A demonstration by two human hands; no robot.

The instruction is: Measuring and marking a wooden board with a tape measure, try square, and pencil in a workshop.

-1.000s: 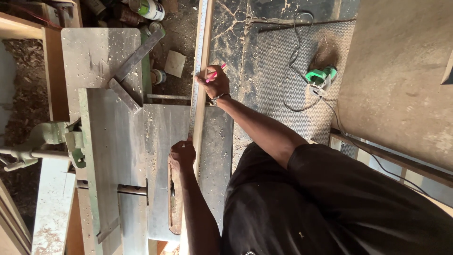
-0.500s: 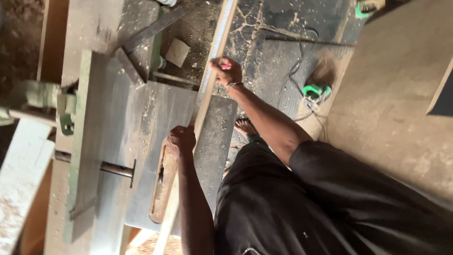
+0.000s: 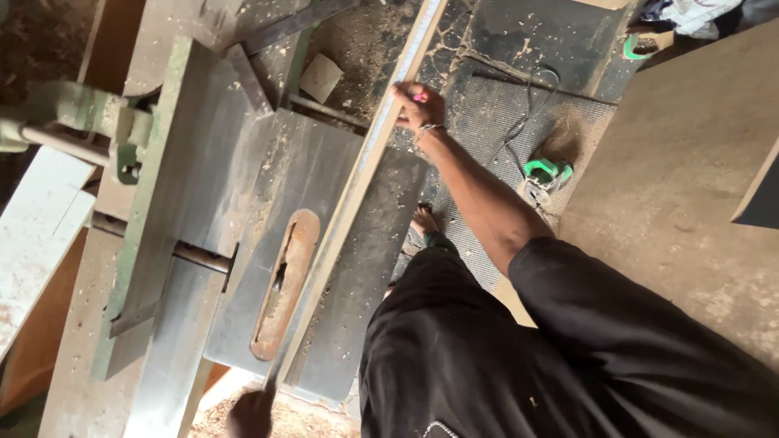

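While long wooden strip [image 3: 357,182] lies diagonally across saw table [image 3: 381,251], I see right hand [image 3: 419,104] gripping far stretch with pink pencil [image 3: 420,96], left hand [image 3: 249,414] closed on near end.

This is a woodworking workshop. A heavy metal table saw [image 3: 324,243] with a green fence [image 3: 146,235] stands on a floor strewn with sawdust [image 3: 365,49]. A long timber strip [image 3: 357,186] lies across it.

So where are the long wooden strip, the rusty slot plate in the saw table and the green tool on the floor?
long wooden strip [image 3: 357,182]: head view, on its middle stretch over the table.
rusty slot plate [image 3: 294,268]: head view, on its right-hand rim beside the slot.
green tool [image 3: 545,172]: head view, on its green body.
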